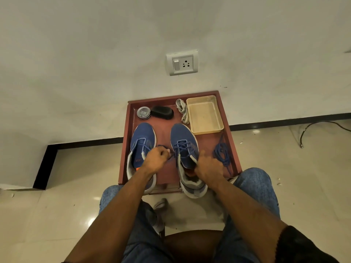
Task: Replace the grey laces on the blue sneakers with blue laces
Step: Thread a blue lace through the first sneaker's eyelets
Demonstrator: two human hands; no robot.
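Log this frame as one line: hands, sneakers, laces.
left hand pinches blue lace end | right hand grips right sneaker | grey laces removed, on tray | spare blue lace beside

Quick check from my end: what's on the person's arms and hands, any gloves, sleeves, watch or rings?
Both hands are bare: no gloves on the left hand or the right hand, and no watch or ring shows. The forearms are uncovered too. A dark sleeve shows only on the right arm at the bottom edge; the left arm is bare as far as the picture reaches. Blue jeans cover the legs.
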